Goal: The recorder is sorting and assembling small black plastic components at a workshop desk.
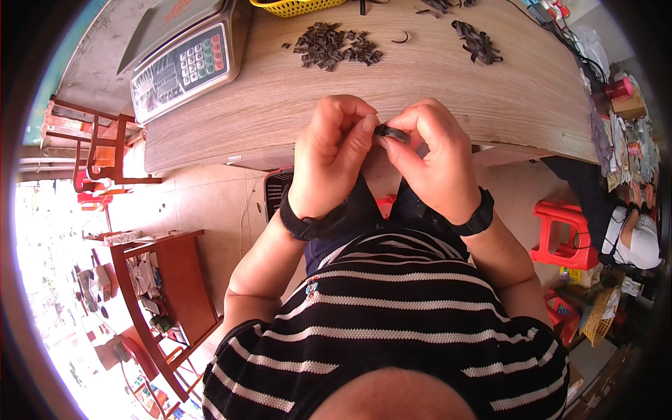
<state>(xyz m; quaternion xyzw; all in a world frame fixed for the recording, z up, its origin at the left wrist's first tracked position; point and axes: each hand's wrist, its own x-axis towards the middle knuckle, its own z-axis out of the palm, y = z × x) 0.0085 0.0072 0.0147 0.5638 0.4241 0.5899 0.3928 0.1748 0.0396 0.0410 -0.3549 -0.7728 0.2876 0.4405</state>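
Observation:
Over the table's near edge, my two hands meet at a small dark strip (pixel 395 133), which looks curled into a loop. My left hand (pixel 329 157) pinches its left end between thumb and forefinger. On the other side, my right hand (pixel 441 161) is closed around the rest of the strip with thumb and fingers. Further back on the wooden table (pixel 413 80) lies a pile of short dark pieces (pixel 332 45). A thin curved strip (pixel 401 38) is to its right, and a bundle of longer dark strips (pixel 477 43) lies further right.
A digital scale (pixel 183 66) stands at the table's left end. Behind the pile is a yellow basket (pixel 301 7). Below the table sits a black crate (pixel 277 190). A red stool (pixel 563 234) and another person (pixel 633 238) are at the right, a wooden cabinet (pixel 175 287) at the left.

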